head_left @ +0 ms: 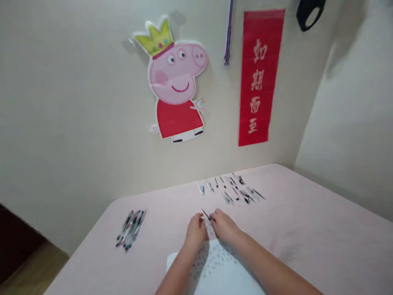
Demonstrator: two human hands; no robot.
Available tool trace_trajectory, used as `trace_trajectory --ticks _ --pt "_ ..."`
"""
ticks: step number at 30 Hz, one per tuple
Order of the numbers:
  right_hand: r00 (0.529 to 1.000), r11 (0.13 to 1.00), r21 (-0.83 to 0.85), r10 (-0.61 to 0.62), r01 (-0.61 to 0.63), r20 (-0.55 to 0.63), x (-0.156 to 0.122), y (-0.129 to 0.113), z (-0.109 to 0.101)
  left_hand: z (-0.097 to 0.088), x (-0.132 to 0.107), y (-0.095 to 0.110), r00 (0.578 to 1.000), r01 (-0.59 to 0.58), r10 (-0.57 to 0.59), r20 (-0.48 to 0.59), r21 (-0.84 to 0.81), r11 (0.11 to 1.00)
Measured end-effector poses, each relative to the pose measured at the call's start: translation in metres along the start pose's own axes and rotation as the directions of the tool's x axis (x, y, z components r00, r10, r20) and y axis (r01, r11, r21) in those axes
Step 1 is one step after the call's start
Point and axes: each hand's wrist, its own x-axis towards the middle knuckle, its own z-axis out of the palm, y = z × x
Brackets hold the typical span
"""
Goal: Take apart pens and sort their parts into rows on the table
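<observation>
My right hand [225, 226] is closed, its fingertips pinching a thin dark pen part [206, 214] that points up and to the left. Close beside it, my left hand [195, 232] has its fingers curled in; what they hold, if anything, is too small to make out. A pale, see-through piece [209, 228], possibly a pen barrel, shows between the two hands. Both forearms reach over a white sheet with small grey marks [215, 262]. Beyond the hands lie several taken-apart pen pieces [242, 192], clear and black, spread in rows.
A bundle of several pens [131, 229] lies at the left of the bed-like surface with a pink cover [166, 209]. Behind it rises a wall with a cartoon pig cutout [178, 82], a red banner [260, 78] and a hanging purple strap [229, 32].
</observation>
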Motion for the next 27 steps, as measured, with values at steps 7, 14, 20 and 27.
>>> trace_trajectory --ticks 7,14,20,27 --pt "0.981 0.983 0.072 -0.160 0.169 -0.114 0.003 -0.009 0.011 -0.019 -0.029 -0.004 0.998 -0.035 0.036 -0.043 0.021 0.999" --pt "0.963 0.960 0.091 -0.263 0.267 -0.052 0.010 -0.010 0.039 -0.027 -0.078 -0.029 0.870 -0.427 0.491 -0.045 0.428 0.796" --pt "0.955 0.950 0.098 -0.297 0.295 0.001 0.012 -0.013 0.047 -0.018 -0.083 -0.052 0.821 -0.522 0.561 0.108 0.540 0.660" --pt "0.981 0.981 0.063 -0.181 0.186 -0.070 0.029 0.013 0.053 -0.014 -0.080 -0.067 0.715 -0.607 0.692 0.106 0.586 0.537"
